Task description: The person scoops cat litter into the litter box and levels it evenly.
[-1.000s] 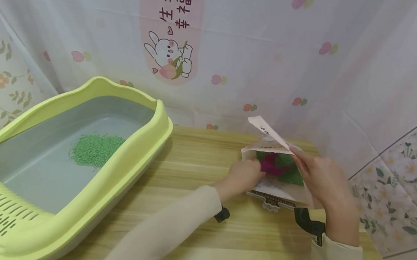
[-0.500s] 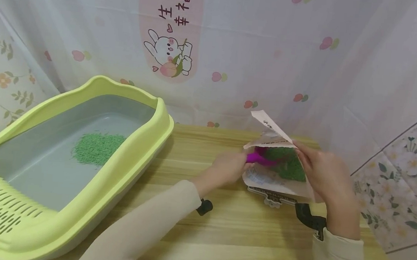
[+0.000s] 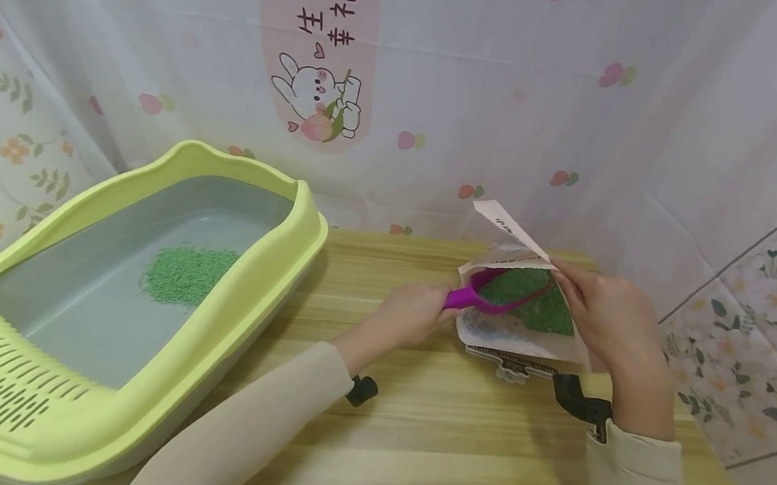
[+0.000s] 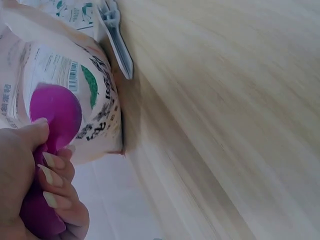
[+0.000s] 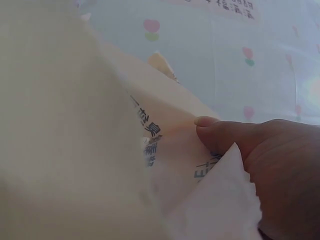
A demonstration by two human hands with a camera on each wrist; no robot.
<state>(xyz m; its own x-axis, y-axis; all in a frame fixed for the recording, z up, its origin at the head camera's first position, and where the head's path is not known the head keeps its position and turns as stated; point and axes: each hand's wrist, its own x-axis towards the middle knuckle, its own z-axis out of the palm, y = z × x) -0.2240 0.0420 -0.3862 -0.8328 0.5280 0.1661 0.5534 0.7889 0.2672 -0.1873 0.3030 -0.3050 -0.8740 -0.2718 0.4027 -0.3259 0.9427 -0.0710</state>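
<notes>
My left hand (image 3: pixel 413 313) grips the handle of a purple scoop (image 3: pixel 464 298) at the mouth of an open paper bag (image 3: pixel 524 346). Green pellets (image 3: pixel 512 283) fill the scoop's bowl, and more of them lie behind it inside the bag. In the left wrist view, curled fingers and thumb wrap the scoop (image 4: pixel 57 112); its load is hidden there. At the bag's right side, my right hand (image 3: pixel 618 321) pinches the torn upper edge and holds the mouth apart. The right wrist view shows the thumb of that hand (image 5: pixel 280 155) on the printed paper.
A yellow-rimmed grey litter box (image 3: pixel 308 225) stands at left, with a patch of green pellets (image 3: pixel 190 274) on its floor. A flat piece with dark print (image 3: pixel 512 366) lies against the bag's front on the wooden table (image 3: pixel 442 437). A patterned curtain (image 3: pixel 494 114) hangs behind.
My left hand has drawn back leftward from the bag, bringing the scoop's loaded bowl into sight at the mouth. The right hand keeps its hold on the bag's edge.
</notes>
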